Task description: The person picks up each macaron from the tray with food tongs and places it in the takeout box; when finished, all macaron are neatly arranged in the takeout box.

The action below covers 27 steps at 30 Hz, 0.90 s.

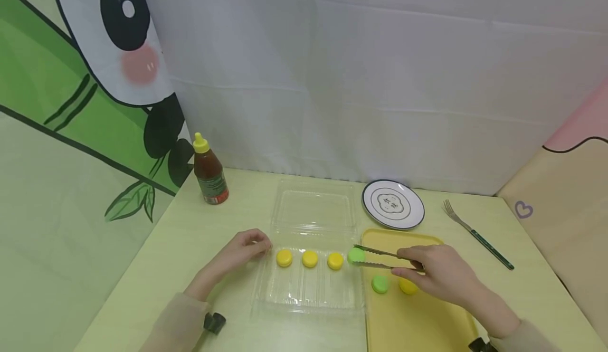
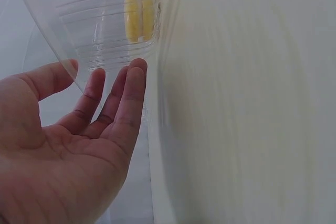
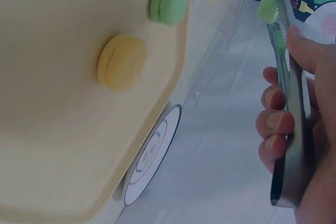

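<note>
My right hand [image 1: 439, 273] grips metal tongs [image 3: 296, 129]. Between the tongs' serrated tips is a green macaron [image 1: 356, 255], held at the right edge of the clear plastic container [image 1: 311, 307]. Three yellow macarons [image 1: 310, 259] sit in a row along the container's far side. With its fingers fairly straight and spread, my left hand [image 1: 247, 249] touches the container's left rim. On the yellow tray [image 1: 413, 325] lie another green macaron [image 3: 169, 2] and a yellow macaron [image 3: 122, 62], below my right hand in the head view.
The container's transparent lid [image 1: 313, 209] lies folded back. Behind the tray is a white plate [image 1: 393, 204] with a dark rim. A fork [image 1: 480, 236] with a green handle lies to the right, and a sauce bottle [image 1: 210, 175] stands at the back left.
</note>
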### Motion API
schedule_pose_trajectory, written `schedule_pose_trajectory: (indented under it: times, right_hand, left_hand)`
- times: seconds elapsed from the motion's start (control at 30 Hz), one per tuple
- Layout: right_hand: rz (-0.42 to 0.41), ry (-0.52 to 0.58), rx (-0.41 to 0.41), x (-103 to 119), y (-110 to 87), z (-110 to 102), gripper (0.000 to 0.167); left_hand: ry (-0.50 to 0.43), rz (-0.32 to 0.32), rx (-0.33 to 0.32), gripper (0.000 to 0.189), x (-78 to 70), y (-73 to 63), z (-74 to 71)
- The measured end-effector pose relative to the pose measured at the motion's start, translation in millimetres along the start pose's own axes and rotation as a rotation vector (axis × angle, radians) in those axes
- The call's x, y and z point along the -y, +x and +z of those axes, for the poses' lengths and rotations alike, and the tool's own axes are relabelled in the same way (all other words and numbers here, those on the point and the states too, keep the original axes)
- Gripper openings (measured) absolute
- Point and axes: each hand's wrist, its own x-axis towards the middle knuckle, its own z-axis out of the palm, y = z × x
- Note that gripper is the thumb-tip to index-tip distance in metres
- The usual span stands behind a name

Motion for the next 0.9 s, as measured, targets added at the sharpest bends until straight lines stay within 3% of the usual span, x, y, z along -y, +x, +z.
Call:
schedule_pose_trajectory:
  times: [0.37,0.9]
  right_hand:
    - [-0.056,0.027,0.051,17,32.9,27,0.02]
    - [-0.12,0.045,0.186,43,66.6,59,0.035]
  left_hand:
    - [-0.012,-0.004,0.0,0.028,-0.8,-1.0,-0.8]
    - [-0.004,0.001,0.005,0.027,1.5,0.6,-2.2]
